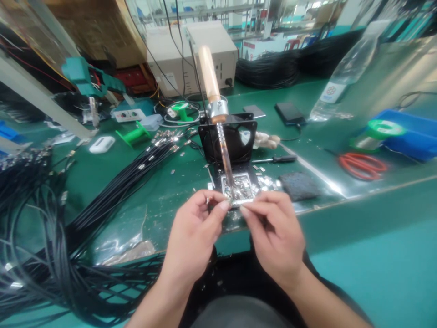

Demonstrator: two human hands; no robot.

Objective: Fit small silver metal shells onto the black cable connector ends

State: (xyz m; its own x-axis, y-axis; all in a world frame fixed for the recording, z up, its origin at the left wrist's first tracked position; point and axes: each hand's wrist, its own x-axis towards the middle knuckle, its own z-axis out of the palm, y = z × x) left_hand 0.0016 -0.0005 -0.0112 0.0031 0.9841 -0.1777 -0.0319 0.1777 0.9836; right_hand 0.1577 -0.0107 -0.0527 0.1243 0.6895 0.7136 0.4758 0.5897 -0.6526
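My left hand [196, 228] and my right hand [273, 232] meet at the near edge of the green bench, fingertips pinched together over a small metal piece [207, 199] that I cannot make out well. Just beyond them a soldering iron [218, 114] with a wooden handle stands tilted in its holder, its tip down over a small tray of solder and metal scraps [239, 187]. A black fan [228, 136] stands behind the iron. A bundle of black cables with metal connectors [129, 182] runs from the bench down to my left.
Red scissors [362, 164], a dark sponge pad [298, 186], a screwdriver [273, 159], a phone [289, 113], a solder spool [377, 133] by a blue bin [409, 136], a beige power unit [191, 54] and green spools [136, 133] lie around the bench.
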